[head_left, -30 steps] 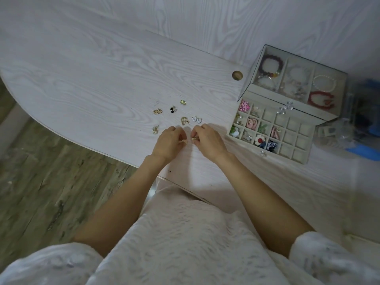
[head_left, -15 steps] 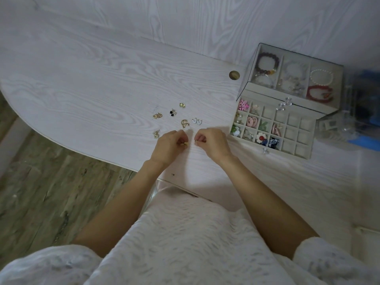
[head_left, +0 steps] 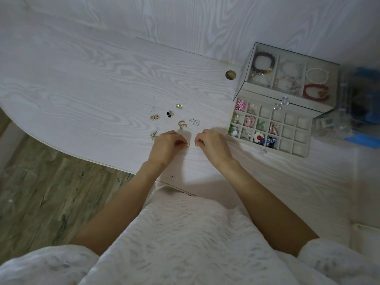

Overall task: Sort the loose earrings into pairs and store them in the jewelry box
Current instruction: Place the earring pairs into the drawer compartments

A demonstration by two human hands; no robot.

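the left hand (head_left: 167, 145) pinches a small gold earring (head_left: 187, 143) at its curled fingertips, and the right hand (head_left: 213, 146) pinches a matching piece (head_left: 196, 144) just beside it, both low over the white table (head_left: 82, 89). loose earrings (head_left: 181, 124) lie scattered at twelve o'clock from the hands, near the knuckles. the jewelry box (head_left: 271, 128) sits at two o'clock, its drawer of compartments pulled out and partly filled.

You sit at a pale, whitewashed wood-grain table (head_left: 86, 83) with a curved front edge and a round cable hole (head_left: 230, 75) toward the back. A wall (head_left: 205, 17) in the same pale grain rises behind it. Grey-green plank floor (head_left: 41, 202) shows at your left, under dim, soft light.
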